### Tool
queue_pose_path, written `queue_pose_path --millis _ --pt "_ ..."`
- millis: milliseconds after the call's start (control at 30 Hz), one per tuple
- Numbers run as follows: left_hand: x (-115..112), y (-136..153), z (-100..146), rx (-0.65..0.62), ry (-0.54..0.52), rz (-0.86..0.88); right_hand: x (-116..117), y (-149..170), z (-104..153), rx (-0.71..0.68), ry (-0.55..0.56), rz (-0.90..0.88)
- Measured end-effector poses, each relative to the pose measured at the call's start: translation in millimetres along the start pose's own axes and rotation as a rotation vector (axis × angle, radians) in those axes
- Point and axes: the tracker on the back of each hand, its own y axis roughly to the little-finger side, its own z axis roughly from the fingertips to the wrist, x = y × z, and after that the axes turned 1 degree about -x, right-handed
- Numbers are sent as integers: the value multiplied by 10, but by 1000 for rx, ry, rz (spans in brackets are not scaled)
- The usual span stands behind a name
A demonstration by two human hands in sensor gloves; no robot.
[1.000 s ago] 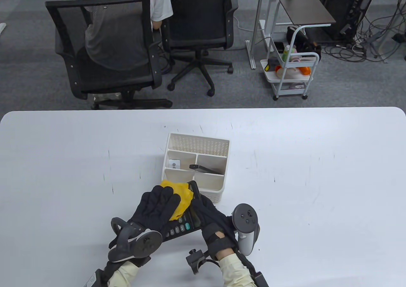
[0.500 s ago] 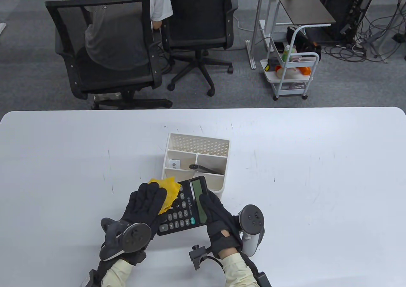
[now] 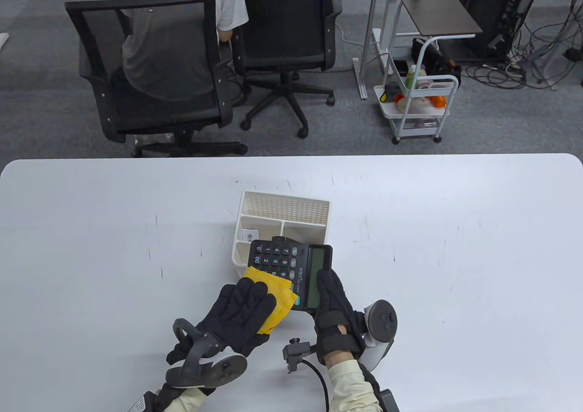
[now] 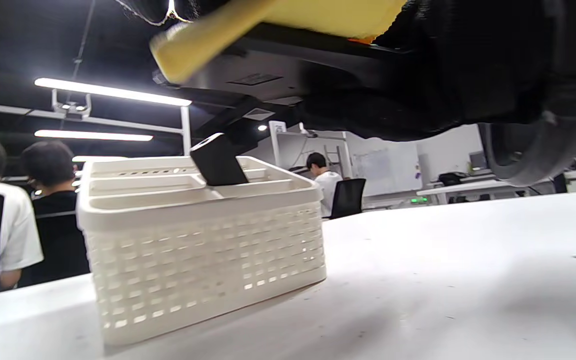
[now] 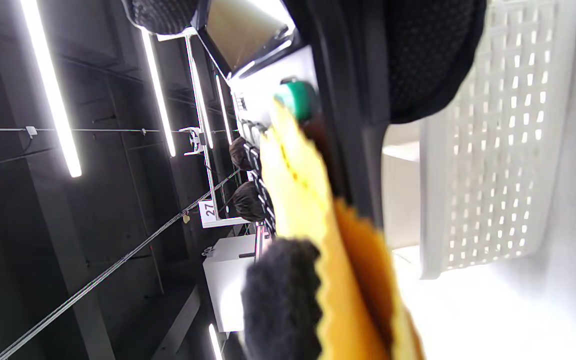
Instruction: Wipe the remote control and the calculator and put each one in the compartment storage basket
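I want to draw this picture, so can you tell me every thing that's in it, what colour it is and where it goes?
Black button calculator: one, held above the basket's near side.
Yellow wiping cloth: one, against the calculator's near edge.
White plastic compartment basket: one, mid table.
Black slim remote control: one, leaning in a basket compartment.
White table: one, under everything.
Black office chairs: two, behind the table, a person on one.
White trolley: one, on the grey floor.
Left hand: black glove, holds the cloth.
Right hand: black glove, grips the calculator.
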Motion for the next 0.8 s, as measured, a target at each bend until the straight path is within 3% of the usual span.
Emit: queue_pose_path --millis 333,800 --pt "9 -226 -47 -92 13 -91 292 67 61 10 -178 86" --pt "69 -75 -84 92 64 -6 382 52 52 -17 -296 188"
